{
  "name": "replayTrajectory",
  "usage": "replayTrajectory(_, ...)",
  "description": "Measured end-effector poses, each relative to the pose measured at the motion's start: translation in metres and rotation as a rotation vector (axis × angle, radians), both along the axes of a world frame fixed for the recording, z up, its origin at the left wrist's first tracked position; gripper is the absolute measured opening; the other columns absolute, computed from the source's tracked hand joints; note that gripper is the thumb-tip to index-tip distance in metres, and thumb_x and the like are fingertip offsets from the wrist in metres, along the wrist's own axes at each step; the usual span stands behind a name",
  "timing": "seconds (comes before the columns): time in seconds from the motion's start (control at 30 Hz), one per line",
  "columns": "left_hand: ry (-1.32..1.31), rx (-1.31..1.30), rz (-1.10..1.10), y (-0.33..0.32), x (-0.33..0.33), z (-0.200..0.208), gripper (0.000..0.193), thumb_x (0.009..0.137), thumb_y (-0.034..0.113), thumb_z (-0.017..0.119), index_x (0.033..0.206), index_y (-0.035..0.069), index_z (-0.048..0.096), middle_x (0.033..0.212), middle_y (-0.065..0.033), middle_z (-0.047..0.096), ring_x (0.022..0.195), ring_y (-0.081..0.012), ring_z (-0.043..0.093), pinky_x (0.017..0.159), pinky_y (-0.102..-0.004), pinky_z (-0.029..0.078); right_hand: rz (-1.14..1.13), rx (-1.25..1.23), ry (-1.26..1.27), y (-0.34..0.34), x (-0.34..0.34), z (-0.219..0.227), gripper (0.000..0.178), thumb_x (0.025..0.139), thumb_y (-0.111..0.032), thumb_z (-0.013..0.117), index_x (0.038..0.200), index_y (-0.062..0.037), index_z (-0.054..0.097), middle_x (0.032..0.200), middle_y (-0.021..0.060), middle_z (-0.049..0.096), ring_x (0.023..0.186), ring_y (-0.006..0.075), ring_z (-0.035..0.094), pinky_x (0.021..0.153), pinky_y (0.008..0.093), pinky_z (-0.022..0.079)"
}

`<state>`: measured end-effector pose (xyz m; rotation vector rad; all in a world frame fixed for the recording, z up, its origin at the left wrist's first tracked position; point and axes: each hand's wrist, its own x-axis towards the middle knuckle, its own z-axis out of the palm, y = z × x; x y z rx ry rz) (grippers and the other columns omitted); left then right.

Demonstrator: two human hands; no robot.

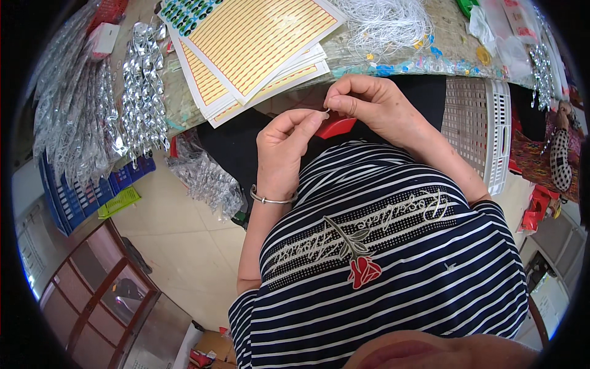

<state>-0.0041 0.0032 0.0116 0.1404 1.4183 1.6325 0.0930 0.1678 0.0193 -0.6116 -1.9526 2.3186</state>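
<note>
In front of my chest, close to the table's near edge, both hands meet at the fingertips. My left hand (281, 144), with a bracelet (273, 198) at its wrist, pinches thumb against forefinger. My right hand (376, 106) pinches the same way, its tips touching or nearly touching the left ones. Between them is a tiny thing, too small to name. Below the fingers a red object (338, 128) shows in part. Just beyond the hands, yellow sheets with red lines (261, 40) lie stacked and overhang the table edge.
White string (390, 24) lies loose on the worn table (399, 64). Twisted silver foil strips (141, 92) and bagged ones (74, 117) hang over its left side. A white plastic basket (476, 117) stands at right, a blue crate (74, 197) at left. Another person's checked sleeve (561, 157) shows far right.
</note>
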Motion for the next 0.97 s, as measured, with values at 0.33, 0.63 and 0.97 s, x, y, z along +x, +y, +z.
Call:
replayTrajectory(0.33, 0.005, -0.023, 0.084, 0.0037, 0.0044, -0.0002, 0.014, 0.087, 0.010, 0.064, 0.093, -0.002, 0.067, 0.058, 0.0094, 0.043, 0.047, 0.0001, 0.026, 0.044, -0.0198, 0.016, -0.001, 0.000, -0.038, -0.0020, 0.0008, 0.0023, 0.013, 0.091, -0.013, 0.060, 0.095, -0.0017, 0.064, 0.084, -0.0023, 0.061, 0.079, 0.0039, 0.054, 0.073, 0.0190, 0.046)
replayTrajectory(0.63, 0.013, -0.014, 0.147, 0.0009, 0.0030, 0.0024, 0.015, 0.084, 0.010, 0.068, 0.095, 0.000, 0.068, 0.076, 0.0018, 0.064, 0.053, 0.0017, 0.035, 0.045, -0.0151, 0.023, -0.047, -0.029, -0.055, 0.0000, 0.0023, 0.0025, 0.014, 0.092, -0.013, 0.058, 0.099, -0.0025, 0.066, 0.086, -0.0012, 0.062, 0.081, 0.0054, 0.055, 0.077, 0.0197, 0.046)
replayTrajectory(0.97, -0.013, 0.039, 0.132, -0.0009, 0.0020, -0.0039, 0.014, 0.084, 0.009, 0.069, 0.094, 0.000, 0.068, 0.073, 0.0031, 0.062, 0.052, 0.0015, 0.034, 0.045, -0.0157, 0.022, 0.087, 0.063, 0.019, 0.0033, 0.0070, 0.0033, 0.020, 0.091, -0.011, 0.059, 0.109, -0.0068, 0.067, 0.102, 0.0034, 0.062, 0.093, 0.0089, 0.058, 0.085, 0.0220, 0.046)
